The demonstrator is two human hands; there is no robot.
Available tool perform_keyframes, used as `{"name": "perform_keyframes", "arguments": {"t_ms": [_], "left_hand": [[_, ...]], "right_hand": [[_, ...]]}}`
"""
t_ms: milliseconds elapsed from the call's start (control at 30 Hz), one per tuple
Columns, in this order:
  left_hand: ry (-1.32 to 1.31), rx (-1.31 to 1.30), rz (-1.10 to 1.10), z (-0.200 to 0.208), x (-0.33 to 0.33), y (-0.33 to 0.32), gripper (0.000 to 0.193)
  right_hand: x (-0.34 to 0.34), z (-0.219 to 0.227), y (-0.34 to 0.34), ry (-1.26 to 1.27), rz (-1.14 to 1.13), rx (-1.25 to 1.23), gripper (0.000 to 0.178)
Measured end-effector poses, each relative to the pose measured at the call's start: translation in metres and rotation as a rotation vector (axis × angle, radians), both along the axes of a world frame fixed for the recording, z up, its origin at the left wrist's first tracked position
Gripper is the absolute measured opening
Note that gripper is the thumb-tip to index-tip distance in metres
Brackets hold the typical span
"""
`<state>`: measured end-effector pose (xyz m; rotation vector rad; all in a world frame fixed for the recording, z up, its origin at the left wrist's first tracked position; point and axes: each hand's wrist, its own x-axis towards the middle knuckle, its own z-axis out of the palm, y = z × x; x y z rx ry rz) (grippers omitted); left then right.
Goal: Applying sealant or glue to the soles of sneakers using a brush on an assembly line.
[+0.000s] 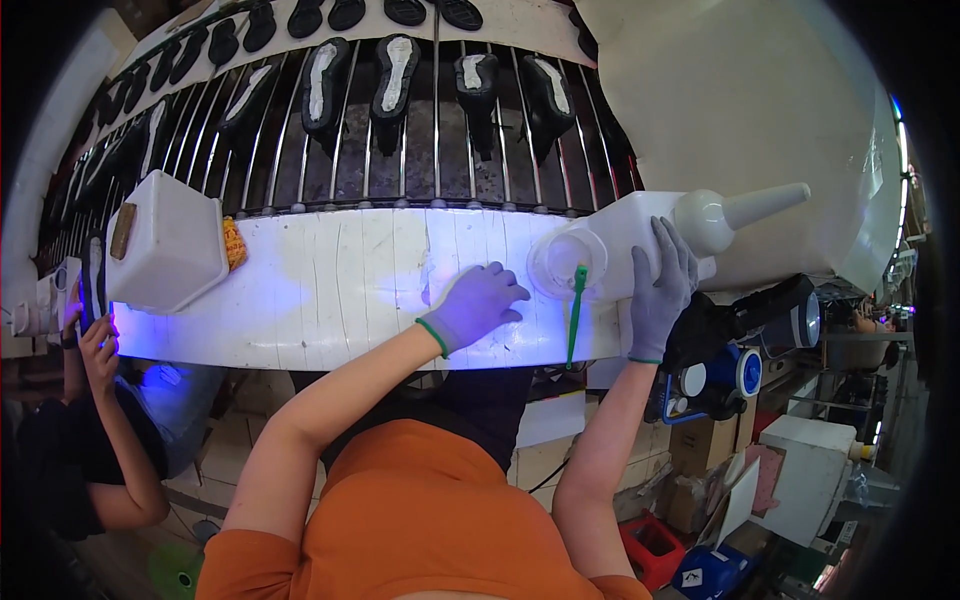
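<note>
My right hand (661,292), in a grey glove with a green cuff, grips the side of a white plastic bottle (625,215) with a long tapered spout. Beside the bottle stands a round white dish (545,258) holding whitish stuff. A green-handled brush (575,325) leans on this dish, its handle reaching toward the table's near edge. My left hand (474,308), gloved alike, hovers at or rests on the white table (340,300), left of the brush. Its fingers are loosely bent and apart, and nothing shows in them.
Behind the table, black shoe uppers (395,80) with pale undersides lie on a metal roller conveyor (340,180); black soles (345,12) line a shelf beyond. A white box-shaped container (168,245) stands at left. Another person's hand (98,350) holds a dark sole there. Black item (690,330) near my right wrist.
</note>
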<state>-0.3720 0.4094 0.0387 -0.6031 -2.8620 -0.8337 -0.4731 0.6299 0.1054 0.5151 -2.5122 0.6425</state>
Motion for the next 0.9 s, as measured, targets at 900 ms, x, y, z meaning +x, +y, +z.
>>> {"name": "perform_keyframes", "arguments": {"t_ms": [900], "left_hand": [[0.002,-0.380,-0.587,-0.010,-0.040,0.009,0.009]], "right_hand": [[0.001,0.001,-0.002,0.027,0.029,-0.020,0.038]]}}
